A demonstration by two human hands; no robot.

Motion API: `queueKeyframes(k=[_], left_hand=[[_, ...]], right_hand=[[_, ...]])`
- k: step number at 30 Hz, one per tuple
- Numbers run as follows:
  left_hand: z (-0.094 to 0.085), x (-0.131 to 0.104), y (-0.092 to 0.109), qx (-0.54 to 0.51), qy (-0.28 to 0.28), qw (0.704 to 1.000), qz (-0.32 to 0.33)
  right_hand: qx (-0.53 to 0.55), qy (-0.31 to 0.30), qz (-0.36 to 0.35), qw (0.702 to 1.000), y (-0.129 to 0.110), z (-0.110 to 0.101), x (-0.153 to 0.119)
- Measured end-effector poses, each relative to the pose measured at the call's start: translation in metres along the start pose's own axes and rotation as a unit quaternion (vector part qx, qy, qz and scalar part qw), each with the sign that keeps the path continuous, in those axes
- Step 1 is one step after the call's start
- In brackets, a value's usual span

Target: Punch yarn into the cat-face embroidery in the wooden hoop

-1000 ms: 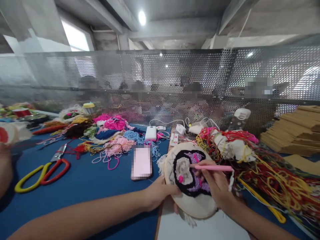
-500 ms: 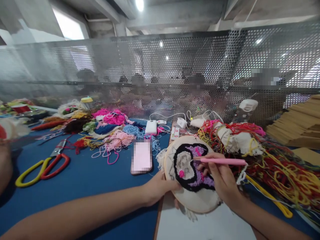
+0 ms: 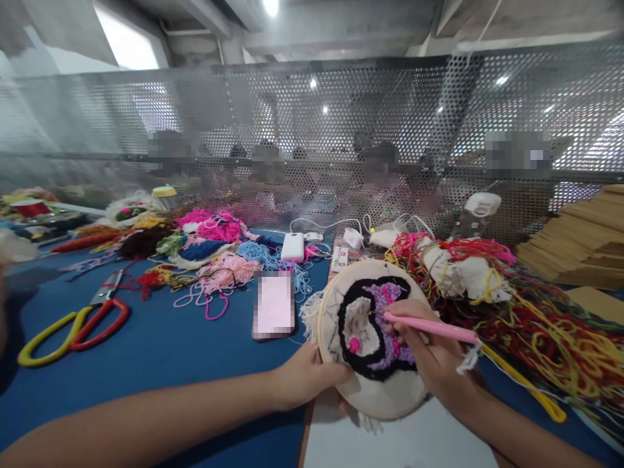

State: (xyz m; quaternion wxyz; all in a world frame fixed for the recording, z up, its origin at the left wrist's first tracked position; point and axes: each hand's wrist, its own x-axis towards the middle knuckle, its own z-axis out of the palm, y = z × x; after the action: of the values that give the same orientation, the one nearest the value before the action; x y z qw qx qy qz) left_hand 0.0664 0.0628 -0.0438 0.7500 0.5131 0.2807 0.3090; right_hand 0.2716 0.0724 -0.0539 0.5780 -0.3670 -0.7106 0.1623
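My left hand (image 3: 312, 377) is closed on the lower left rim of a round embroidery hoop (image 3: 385, 398), its thumb on the front and its other fingers mostly hidden behind. Stretched in the hoop is pale cloth with a tufted design of black outline, purple and pink yarn (image 3: 389, 292) and a pale patch. In my right hand (image 3: 431, 344) is a pink punch needle (image 3: 433, 327), tilted, its tip at the black outline beside the pale patch. White yarn (image 3: 469, 359) trails from the back end of its handle.
Scissors (image 3: 100, 318) with yellow and red handles and a phone (image 3: 273, 305) lie left on the blue table. Yarn heaps (image 3: 214, 227) stretch behind; tangled red and yellow yarn (image 3: 546, 344) fills the right. A perforated metal screen (image 3: 292, 117) stands behind; a person's hand shows at far left.
The punch needle has turned: its back end now sits lower and its tip has shifted slightly left against the cloth. My left hand keeps its hold on the hoop.
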Motion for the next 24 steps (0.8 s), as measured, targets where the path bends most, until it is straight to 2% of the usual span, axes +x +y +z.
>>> queueKeyframes(k=[5,11,19,24], left_hand=[[-0.0007,-0.0008,0.0001,0.003,-0.015,1.0,-0.005],[-0.0018,-0.0025,-0.0004,0.013,-0.011,1.0,-0.014],[-0.0034,-0.0023,-0.0013,0.028,-0.025,0.999,-0.001],[-0.0023,-0.0021,-0.0004,0.033,-0.031,0.999,0.004]], right_hand=[[-0.008,0.021,-0.033,0.999,-0.0009,0.0019,0.0037],[-0.037,0.011,-0.06,0.997,-0.0049,0.0018,0.0078],[-0.044,0.005,-0.056,0.997,-0.0055,0.0033,0.0092],[-0.05,-0.019,-0.01,0.999,-0.0081,0.005,0.0069]])
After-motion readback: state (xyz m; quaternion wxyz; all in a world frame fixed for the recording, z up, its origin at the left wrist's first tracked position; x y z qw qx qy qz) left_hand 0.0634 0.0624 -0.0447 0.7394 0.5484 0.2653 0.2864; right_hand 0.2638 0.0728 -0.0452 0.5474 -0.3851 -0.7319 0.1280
